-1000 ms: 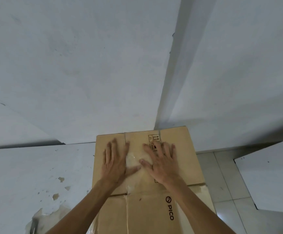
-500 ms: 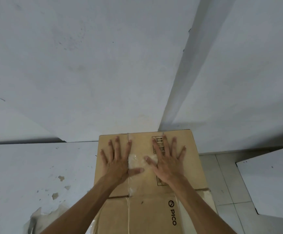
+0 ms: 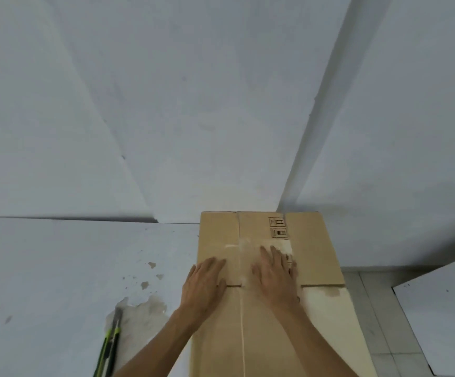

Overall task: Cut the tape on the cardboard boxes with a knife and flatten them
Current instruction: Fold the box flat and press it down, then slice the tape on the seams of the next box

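Cardboard box flattened on white surface, far edge against wall. Left hand and right hand side by side on it, palms down, fingers straight, gripping nothing. Clear tape along middle seam (possibly cut, blurred). Knife near left, apart from box.

I see pale grey-white walls meeting at a corner, a white surface with chipped, stained patches, and light floor tiles at right.
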The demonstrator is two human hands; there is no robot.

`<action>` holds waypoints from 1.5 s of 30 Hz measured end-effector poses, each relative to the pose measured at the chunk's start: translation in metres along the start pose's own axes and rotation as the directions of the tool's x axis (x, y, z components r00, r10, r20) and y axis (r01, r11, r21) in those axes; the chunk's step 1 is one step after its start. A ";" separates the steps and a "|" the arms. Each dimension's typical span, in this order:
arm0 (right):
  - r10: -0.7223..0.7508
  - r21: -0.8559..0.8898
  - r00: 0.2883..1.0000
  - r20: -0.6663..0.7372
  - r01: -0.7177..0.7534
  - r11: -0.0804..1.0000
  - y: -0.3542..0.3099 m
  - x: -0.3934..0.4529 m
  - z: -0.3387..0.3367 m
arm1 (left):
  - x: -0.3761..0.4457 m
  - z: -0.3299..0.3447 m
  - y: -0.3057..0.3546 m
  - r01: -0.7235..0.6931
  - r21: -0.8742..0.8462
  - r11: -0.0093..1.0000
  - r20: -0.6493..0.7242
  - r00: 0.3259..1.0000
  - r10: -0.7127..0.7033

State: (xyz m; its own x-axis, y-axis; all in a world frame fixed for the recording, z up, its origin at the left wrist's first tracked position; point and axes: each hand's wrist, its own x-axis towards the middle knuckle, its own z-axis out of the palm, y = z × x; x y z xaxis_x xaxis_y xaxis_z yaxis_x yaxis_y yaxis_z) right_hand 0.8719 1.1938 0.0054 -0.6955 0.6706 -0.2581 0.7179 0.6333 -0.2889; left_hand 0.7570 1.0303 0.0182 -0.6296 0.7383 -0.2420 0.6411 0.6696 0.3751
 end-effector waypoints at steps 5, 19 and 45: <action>-0.151 0.065 0.988 -0.026 0.152 0.986 -0.063 -0.058 0.000 | -0.057 -0.040 -0.070 0.057 -0.065 0.996 0.015 0.998 -0.056; -0.479 0.213 0.876 -0.058 0.479 0.851 -0.369 -0.180 0.073 | -0.275 -0.167 -0.365 0.205 -0.158 0.966 -0.108 0.969 -0.223; -0.659 0.455 0.712 0.243 0.516 0.726 -1.000 -0.146 0.296 | -0.383 -0.381 -0.934 0.560 -0.429 0.709 0.025 0.792 -0.610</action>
State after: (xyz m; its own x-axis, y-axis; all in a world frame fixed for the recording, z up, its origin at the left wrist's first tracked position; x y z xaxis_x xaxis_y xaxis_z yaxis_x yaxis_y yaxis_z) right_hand 0.2464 0.3479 0.0589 -0.9754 -0.0338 -0.2178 0.1484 0.6303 -0.7621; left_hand 0.2322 0.0916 0.1017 -0.8785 0.1784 -0.4432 -0.0860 0.8534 0.5141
